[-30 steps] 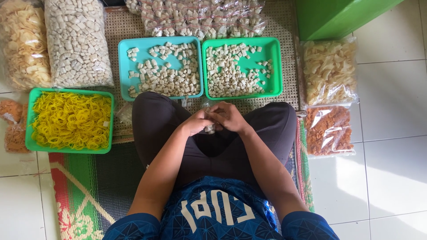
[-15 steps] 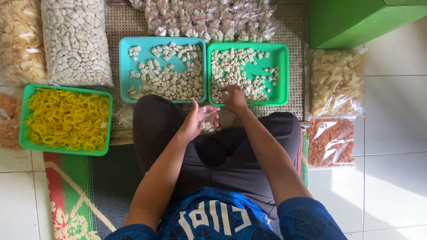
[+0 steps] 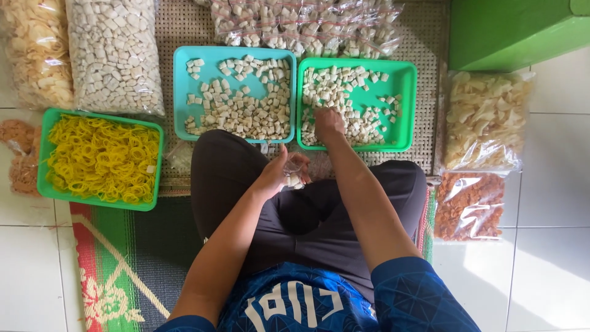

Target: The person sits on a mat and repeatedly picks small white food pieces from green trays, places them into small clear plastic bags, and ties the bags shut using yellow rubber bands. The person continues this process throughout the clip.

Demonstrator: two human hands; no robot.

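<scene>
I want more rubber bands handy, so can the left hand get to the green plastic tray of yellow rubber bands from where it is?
Probably yes: the left hand is beside the green tray, with nothing between.

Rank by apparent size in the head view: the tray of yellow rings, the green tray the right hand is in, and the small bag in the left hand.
1-2. Yellow-ring tray and green tray: look about alike, unranked.
3. Small bag in left hand: clearly smallest.

The floor is white tiles (image 3: pixel 553 203), with bright sunlight on them just right of the woven mat (image 3: pixel 430 92). A green cabinet (image 3: pixel 516 31) stands beside this mat's far right corner; a striped rug (image 3: pixel 117 264) lies near its left side.
</scene>
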